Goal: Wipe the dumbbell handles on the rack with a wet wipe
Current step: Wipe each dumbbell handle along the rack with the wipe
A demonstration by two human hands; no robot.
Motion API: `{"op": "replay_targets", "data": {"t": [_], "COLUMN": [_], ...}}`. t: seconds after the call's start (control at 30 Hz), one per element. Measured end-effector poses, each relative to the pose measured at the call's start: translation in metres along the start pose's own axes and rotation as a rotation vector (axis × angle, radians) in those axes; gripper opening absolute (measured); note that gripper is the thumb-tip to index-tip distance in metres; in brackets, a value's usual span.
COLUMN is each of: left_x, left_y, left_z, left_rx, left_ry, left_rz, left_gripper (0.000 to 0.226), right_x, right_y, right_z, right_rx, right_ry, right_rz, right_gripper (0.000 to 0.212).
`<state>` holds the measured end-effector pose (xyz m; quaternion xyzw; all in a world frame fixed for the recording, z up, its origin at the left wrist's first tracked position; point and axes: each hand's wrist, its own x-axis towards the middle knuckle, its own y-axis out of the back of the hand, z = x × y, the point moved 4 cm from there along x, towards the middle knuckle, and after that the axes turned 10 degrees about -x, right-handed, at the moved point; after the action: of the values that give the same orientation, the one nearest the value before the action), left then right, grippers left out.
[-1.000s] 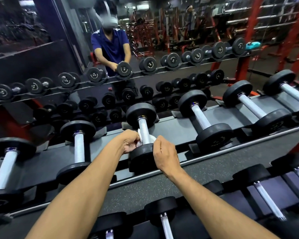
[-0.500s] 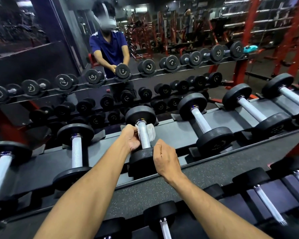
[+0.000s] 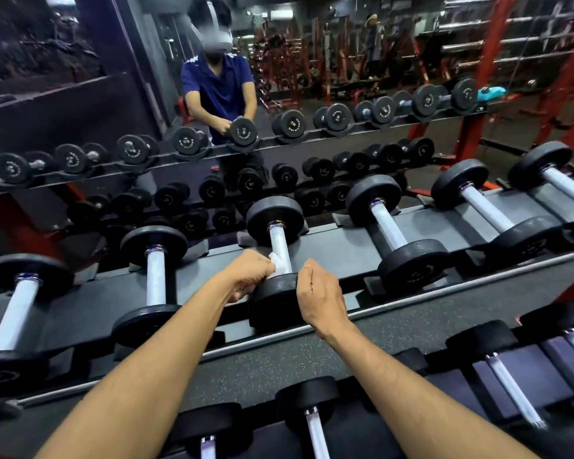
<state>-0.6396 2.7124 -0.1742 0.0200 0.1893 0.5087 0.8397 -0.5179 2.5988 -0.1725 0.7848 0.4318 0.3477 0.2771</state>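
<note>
Wiping centre dumbbell handle, top rack shelf

My left hand (image 3: 251, 271) clenches the wet wipe (image 3: 279, 265) at the handle's (image 3: 280, 248) near end, down from mid-handle 0.5 s ago; my right hand (image 3: 320, 298) grasps the near head (image 3: 274, 301). Neighbouring handles apparently remain

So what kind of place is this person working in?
Almost certainly a gym's free-weights area. Black dumbbells sit in rows on a tiered rack, a wall mirror reflects them, and red weight frames fill the room behind.
</note>
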Motion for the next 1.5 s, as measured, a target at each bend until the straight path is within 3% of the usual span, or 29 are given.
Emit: {"op": "replay_targets", "data": {"t": [0.13, 0.23, 0.37, 0.43, 0.53, 0.67, 0.77, 0.93, 1.1, 1.27, 1.37, 1.5], "left_x": [-0.003, -0.005, -0.002, -0.006, -0.015, -0.018, -0.004, 0.017, 0.003, 0.025, 0.030, 0.018], "left_y": [0.002, -0.002, -0.013, -0.018, -0.014, -0.004, -0.009, -0.005, -0.026, -0.017, -0.031, -0.057], "left_z": [0.013, 0.036, 0.057, 0.057, 0.042, 0.032, 0.039, 0.067, 0.057, 0.073, 0.076, 0.067], "left_rx": [0.121, 0.290, 0.569, 0.666, 0.776, 0.971, 1.133, 1.213, 1.231, 1.353, 1.552, 1.661], "left_ry": [-0.142, -0.288, -0.458, -0.510, -0.591, -0.849, -0.825, -0.745, -0.711, -0.746, -0.617, -0.456], "left_rz": [0.109, 0.309, 0.381, 0.315, 0.084, -0.167, -0.309, -0.282, -0.497, -0.340, -0.321, -0.517], "left_gripper": [0.042, 0.039, 0.025, 0.027, 0.027, 0.027, 0.038, 0.033, 0.030, 0.031, 0.039, 0.040], "right_x": [-0.001, -0.002, -0.003, -0.003, -0.004, -0.004, -0.003, -0.002, -0.002, -0.001, -0.001, -0.003], "right_y": [0.002, 0.002, 0.006, 0.006, 0.005, 0.004, 0.003, 0.004, 0.003, 0.001, 0.001, 0.001], "right_z": [0.002, 0.004, 0.000, 0.000, 0.001, 0.001, 0.003, 0.002, 0.002, 0.001, 0.001, 0.002], "right_rx": [0.002, -0.012, -0.031, -0.019, 0.012, 0.081, 0.079, 0.081, 0.069, 0.057, 0.053, 0.077], "right_ry": [-0.015, -0.008, 0.002, -0.014, -0.046, -0.081, -0.060, -0.061, -0.053, -0.034, -0.043, -0.057], "right_rz": [0.009, -0.010, 0.001, -0.012, -0.023, -0.002, 0.010, 0.005, 0.000, 0.036, 0.040, 0.044], "right_gripper": [0.035, 0.034, 0.041, 0.039, 0.033, 0.029, 0.029, 0.028, 0.026, 0.030, 0.028, 0.026]}}
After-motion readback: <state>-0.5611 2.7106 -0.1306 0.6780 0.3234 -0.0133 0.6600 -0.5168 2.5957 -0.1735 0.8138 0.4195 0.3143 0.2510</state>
